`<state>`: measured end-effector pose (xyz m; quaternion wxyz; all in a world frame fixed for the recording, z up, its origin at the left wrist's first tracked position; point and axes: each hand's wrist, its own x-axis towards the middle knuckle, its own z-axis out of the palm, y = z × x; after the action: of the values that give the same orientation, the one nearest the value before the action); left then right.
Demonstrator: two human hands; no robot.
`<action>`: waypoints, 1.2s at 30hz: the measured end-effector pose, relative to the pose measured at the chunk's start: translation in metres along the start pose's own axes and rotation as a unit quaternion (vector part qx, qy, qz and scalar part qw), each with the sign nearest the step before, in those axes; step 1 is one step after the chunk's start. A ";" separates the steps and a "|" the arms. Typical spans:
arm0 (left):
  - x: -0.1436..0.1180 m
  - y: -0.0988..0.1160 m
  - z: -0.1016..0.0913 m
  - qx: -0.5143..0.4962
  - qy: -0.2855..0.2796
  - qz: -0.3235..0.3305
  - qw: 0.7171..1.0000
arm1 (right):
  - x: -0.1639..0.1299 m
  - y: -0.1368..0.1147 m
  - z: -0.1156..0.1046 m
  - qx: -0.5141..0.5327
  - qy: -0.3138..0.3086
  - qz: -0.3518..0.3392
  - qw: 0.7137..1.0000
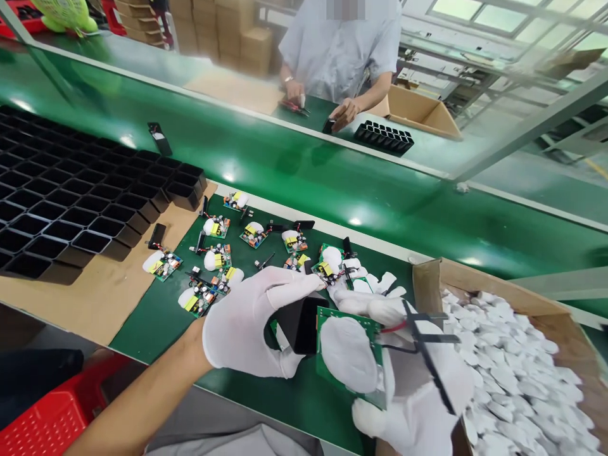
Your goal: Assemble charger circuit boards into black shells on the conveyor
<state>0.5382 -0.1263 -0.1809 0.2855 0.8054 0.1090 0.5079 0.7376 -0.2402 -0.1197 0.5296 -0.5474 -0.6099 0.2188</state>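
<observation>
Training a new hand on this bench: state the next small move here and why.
Probably slide the green board in the right hand into the open mouth of the black housing held by the left hand: the board's edge already sits at the opening, its wires trailing away from it.

Green conveyor belt (pixel 294 171), glossy under overhead glare; stacked cardboard boxes (pixel 228 28) along far wall; bright windows (pixel 513 16) upper right; metal frame rail (pixel 532 123); red crate (pixel 52 418).

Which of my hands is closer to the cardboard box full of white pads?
Right. Your right hand, holding the green circuit board, sits against the cardboard box at its near corner. Your left hand, gripping the black housing, is farther from it, out over the green mat.
</observation>
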 end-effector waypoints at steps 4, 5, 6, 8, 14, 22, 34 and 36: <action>-0.002 -0.004 -0.001 -0.008 -0.022 0.009 1.000 | 0.014 -0.011 0.013 0.014 -0.030 -0.045 0.998; -0.002 -0.004 -0.001 -0.008 -0.025 0.009 1.000 | 0.016 -0.013 0.016 0.011 -0.033 -0.054 0.998; -0.003 -0.004 -0.001 -0.008 -0.027 0.009 1.000 | 0.017 -0.013 0.017 0.003 -0.032 -0.060 0.998; -0.004 -0.004 -0.001 -0.007 -0.025 0.005 1.000 | 0.017 -0.012 0.018 -0.024 -0.029 -0.065 0.997; -0.004 -0.003 0.000 -0.011 -0.028 -0.006 1.000 | 0.015 -0.010 0.014 -0.074 -0.032 -0.059 0.995; -0.002 -0.003 -0.001 -0.005 -0.025 -0.017 1.000 | 0.014 -0.006 0.015 -0.088 -0.022 -0.081 0.993; -0.002 -0.004 0.000 -0.028 -0.032 -0.008 0.999 | 0.011 0.001 0.018 -0.102 -0.016 -0.097 0.990; -0.003 -0.005 0.000 -0.029 -0.027 -0.007 0.999 | 0.010 0.003 0.019 -0.095 -0.012 -0.102 0.990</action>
<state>0.5380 -0.1237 -0.1858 0.3154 0.8091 0.0925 0.4871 0.7235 -0.2241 -0.1245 0.4872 -0.5273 -0.6871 0.1117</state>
